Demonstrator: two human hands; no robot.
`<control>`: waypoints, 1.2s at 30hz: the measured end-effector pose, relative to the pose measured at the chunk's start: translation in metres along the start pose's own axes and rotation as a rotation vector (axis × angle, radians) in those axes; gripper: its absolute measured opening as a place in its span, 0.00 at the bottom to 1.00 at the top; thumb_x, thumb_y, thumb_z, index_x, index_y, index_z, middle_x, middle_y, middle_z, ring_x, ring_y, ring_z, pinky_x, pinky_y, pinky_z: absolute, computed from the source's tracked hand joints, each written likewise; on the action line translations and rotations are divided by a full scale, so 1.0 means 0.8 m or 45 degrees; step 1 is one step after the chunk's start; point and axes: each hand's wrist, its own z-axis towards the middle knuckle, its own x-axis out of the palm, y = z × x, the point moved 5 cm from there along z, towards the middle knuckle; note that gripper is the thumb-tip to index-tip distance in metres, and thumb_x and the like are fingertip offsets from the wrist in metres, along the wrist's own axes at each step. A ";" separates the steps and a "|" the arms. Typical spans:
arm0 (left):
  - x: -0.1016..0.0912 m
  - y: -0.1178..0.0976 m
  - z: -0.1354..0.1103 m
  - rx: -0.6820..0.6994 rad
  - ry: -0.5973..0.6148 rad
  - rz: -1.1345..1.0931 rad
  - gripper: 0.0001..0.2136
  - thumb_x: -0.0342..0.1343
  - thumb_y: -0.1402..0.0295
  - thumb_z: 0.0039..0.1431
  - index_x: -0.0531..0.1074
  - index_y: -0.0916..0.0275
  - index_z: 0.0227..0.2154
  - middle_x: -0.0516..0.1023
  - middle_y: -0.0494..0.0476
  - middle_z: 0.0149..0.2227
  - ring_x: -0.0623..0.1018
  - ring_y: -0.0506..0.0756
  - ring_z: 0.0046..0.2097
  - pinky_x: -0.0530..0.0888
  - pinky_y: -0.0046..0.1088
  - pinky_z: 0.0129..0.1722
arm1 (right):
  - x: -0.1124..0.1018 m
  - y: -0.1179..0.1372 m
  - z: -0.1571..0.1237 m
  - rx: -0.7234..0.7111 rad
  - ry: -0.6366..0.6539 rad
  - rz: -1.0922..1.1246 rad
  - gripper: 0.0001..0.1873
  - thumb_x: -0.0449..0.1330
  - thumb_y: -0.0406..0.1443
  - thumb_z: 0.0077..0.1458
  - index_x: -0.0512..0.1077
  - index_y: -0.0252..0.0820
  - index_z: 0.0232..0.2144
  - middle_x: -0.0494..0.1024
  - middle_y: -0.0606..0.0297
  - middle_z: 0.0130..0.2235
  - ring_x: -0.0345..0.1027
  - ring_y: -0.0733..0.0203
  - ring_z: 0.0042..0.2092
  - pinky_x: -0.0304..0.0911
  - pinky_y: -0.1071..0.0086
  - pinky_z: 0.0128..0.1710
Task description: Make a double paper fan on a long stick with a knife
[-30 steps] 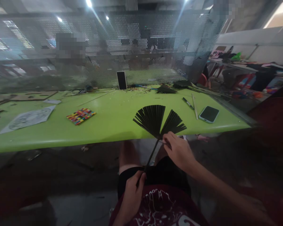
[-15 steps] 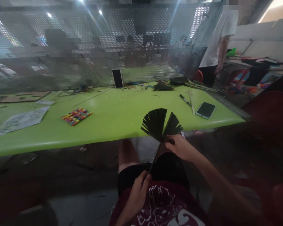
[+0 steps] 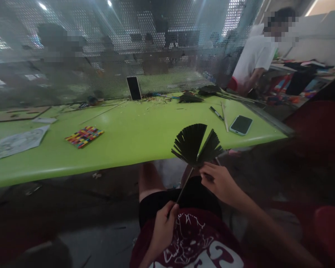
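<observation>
A black folding fan (image 3: 197,144) on a thin stick stands spread in front of the green table's near edge, with a gap splitting its slats into two groups. My left hand (image 3: 164,227) is closed round the bottom end of the stick, low over my lap. My right hand (image 3: 220,182) is closed at the base of the fan, where the slats meet, fingers curled on the slats there.
The green table (image 3: 128,149) carries a colourful block mat (image 3: 83,135), a printed sheet (image 3: 15,143), a phone lying flat (image 3: 241,124), a pen (image 3: 216,112), a propped phone (image 3: 134,88) and dark fans (image 3: 190,98) by the perforated screen. A person in a white shirt (image 3: 254,59) bends at the right.
The fan has shifted slightly right and its two slat groups have drawn closer together. My right hand has slid under the fan's base. The person at the right has bent down.
</observation>
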 end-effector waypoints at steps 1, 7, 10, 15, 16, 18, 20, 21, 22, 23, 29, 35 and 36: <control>0.000 -0.002 0.000 0.018 0.003 0.032 0.24 0.45 0.44 0.63 0.61 0.61 0.25 0.56 0.45 0.23 0.58 0.48 0.27 0.58 0.24 0.27 | 0.000 0.000 -0.003 0.034 -0.005 0.053 0.08 0.53 0.28 0.55 0.66 0.40 0.25 0.65 0.69 0.26 0.58 0.68 0.28 0.52 0.72 0.30; -0.001 -0.014 -0.006 0.094 0.017 0.198 0.22 0.43 0.49 0.66 0.65 0.63 0.26 0.63 0.48 0.24 0.64 0.50 0.29 0.61 0.25 0.31 | 0.004 -0.012 -0.018 0.397 0.020 0.522 0.08 0.53 0.34 0.56 0.67 0.40 0.25 0.64 0.70 0.23 0.57 0.68 0.26 0.56 0.72 0.27; -0.001 -0.017 -0.007 0.121 0.026 0.228 0.22 0.42 0.49 0.66 0.66 0.63 0.27 0.65 0.49 0.25 0.66 0.51 0.29 0.62 0.25 0.32 | 0.001 -0.016 -0.022 0.432 0.008 0.592 0.07 0.55 0.35 0.54 0.68 0.40 0.25 0.66 0.69 0.25 0.58 0.67 0.27 0.57 0.71 0.27; 0.000 -0.018 -0.005 0.140 0.048 0.243 0.22 0.42 0.50 0.67 0.67 0.63 0.27 0.64 0.48 0.24 0.65 0.50 0.29 0.62 0.25 0.32 | -0.004 -0.020 -0.028 0.509 0.090 0.739 0.08 0.58 0.38 0.54 0.68 0.40 0.27 0.64 0.71 0.23 0.56 0.68 0.25 0.56 0.72 0.25; 0.000 -0.018 -0.005 0.146 0.051 0.245 0.22 0.42 0.50 0.67 0.67 0.63 0.27 0.65 0.49 0.24 0.66 0.50 0.29 0.62 0.25 0.32 | -0.005 -0.021 -0.030 0.539 0.113 0.790 0.08 0.58 0.39 0.54 0.67 0.40 0.27 0.63 0.72 0.22 0.55 0.69 0.24 0.55 0.73 0.23; 0.002 -0.018 -0.007 0.153 0.056 0.250 0.22 0.42 0.51 0.68 0.68 0.63 0.28 0.67 0.49 0.26 0.67 0.51 0.30 0.63 0.25 0.33 | -0.008 -0.020 -0.034 0.567 0.164 0.823 0.08 0.57 0.39 0.55 0.67 0.40 0.27 0.62 0.72 0.22 0.54 0.70 0.22 0.53 0.74 0.22; 0.004 -0.016 -0.009 0.139 0.063 0.262 0.21 0.42 0.52 0.68 0.68 0.63 0.29 0.68 0.49 0.26 0.67 0.51 0.30 0.63 0.25 0.33 | -0.014 -0.015 -0.036 0.510 0.205 0.699 0.07 0.56 0.37 0.55 0.67 0.40 0.26 0.63 0.71 0.23 0.55 0.70 0.24 0.53 0.74 0.23; 0.005 -0.016 -0.010 0.127 0.079 0.270 0.21 0.42 0.52 0.68 0.68 0.63 0.29 0.68 0.49 0.25 0.67 0.51 0.30 0.63 0.25 0.32 | -0.018 -0.011 -0.036 0.458 0.218 0.599 0.07 0.55 0.35 0.55 0.67 0.40 0.25 0.63 0.71 0.23 0.55 0.70 0.25 0.53 0.74 0.24; 0.006 -0.016 -0.012 0.115 0.105 0.276 0.21 0.42 0.52 0.68 0.68 0.63 0.28 0.68 0.49 0.25 0.67 0.51 0.30 0.64 0.25 0.32 | -0.021 -0.007 -0.036 0.404 0.221 0.499 0.08 0.55 0.34 0.55 0.67 0.40 0.25 0.63 0.70 0.24 0.55 0.69 0.26 0.53 0.74 0.26; 0.007 -0.019 -0.013 0.106 0.144 0.280 0.21 0.42 0.53 0.67 0.68 0.63 0.28 0.68 0.50 0.25 0.68 0.51 0.30 0.65 0.25 0.33 | -0.024 -0.003 -0.036 0.355 0.212 0.415 0.08 0.54 0.33 0.55 0.67 0.40 0.25 0.63 0.70 0.24 0.56 0.69 0.26 0.53 0.74 0.26; 0.013 -0.074 0.000 0.174 0.399 0.191 0.16 0.46 0.56 0.68 0.70 0.60 0.47 0.75 0.57 0.43 0.73 0.56 0.47 0.67 0.29 0.51 | -0.021 0.018 -0.030 0.212 0.234 0.388 0.07 0.54 0.30 0.55 0.67 0.40 0.25 0.65 0.70 0.25 0.56 0.69 0.27 0.52 0.73 0.27; 0.026 -0.113 0.035 0.308 0.370 0.081 0.20 0.38 0.54 0.70 0.68 0.64 0.36 0.65 0.50 0.28 0.64 0.50 0.30 0.65 0.25 0.32 | -0.021 0.004 -0.022 0.457 0.178 0.330 0.06 0.55 0.34 0.57 0.69 0.40 0.28 0.69 0.67 0.26 0.58 0.66 0.28 0.56 0.72 0.27; 0.026 -0.114 0.037 0.322 0.339 0.126 0.20 0.38 0.55 0.71 0.68 0.63 0.34 0.66 0.50 0.29 0.64 0.50 0.30 0.64 0.25 0.32 | -0.024 0.002 -0.021 0.487 0.149 0.316 0.06 0.57 0.36 0.58 0.70 0.41 0.30 0.71 0.67 0.26 0.60 0.66 0.28 0.57 0.71 0.28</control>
